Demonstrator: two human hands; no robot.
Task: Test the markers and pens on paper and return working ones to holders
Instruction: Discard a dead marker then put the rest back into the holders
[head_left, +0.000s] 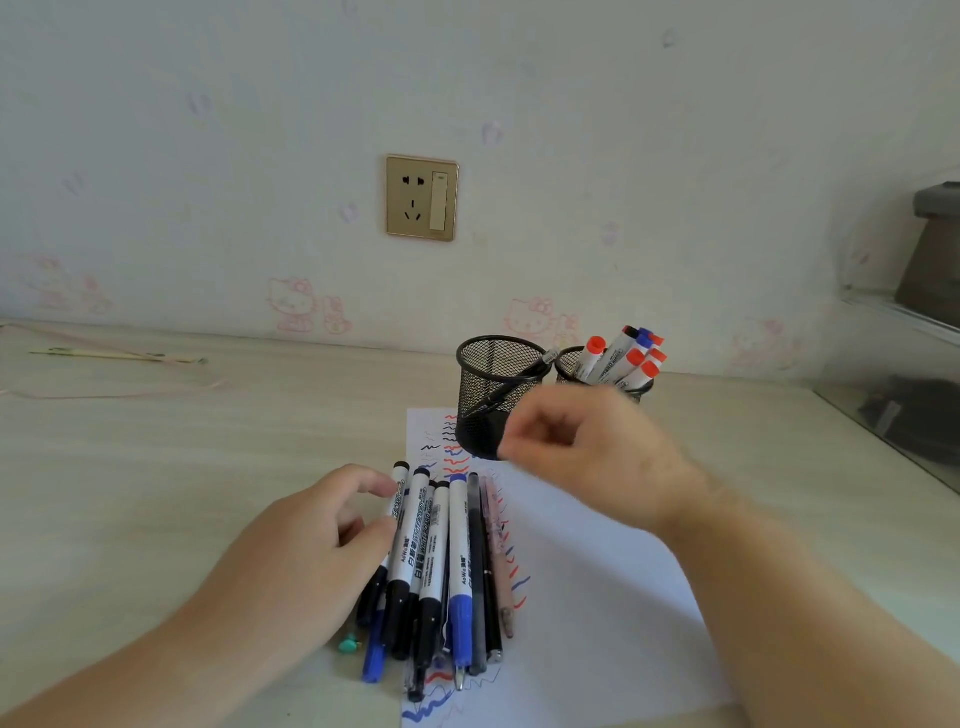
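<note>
A pile of whiteboard markers and pens (441, 566) lies on a white paper sheet (597, 571) covered with red, blue and black scribbles. My left hand (306, 551) rests against the pile's left side, fingertips touching the leftmost marker, fingers apart. My right hand (587, 447), blurred, hovers in front of the left mesh holder (493, 384) with fingers loosely curled and nothing visible in it. One black pen (519, 382) leans inside that holder. The right mesh holder (571, 364), partly hidden behind my right hand, holds several red- and blue-capped markers (623, 353).
The pale wooden desk (208, 441) meets a wall with a gold power socket (422, 197). A pink cable and a thin stick (119, 356) lie at the far left. A glass-edged ledge (893, 415) bounds the right side.
</note>
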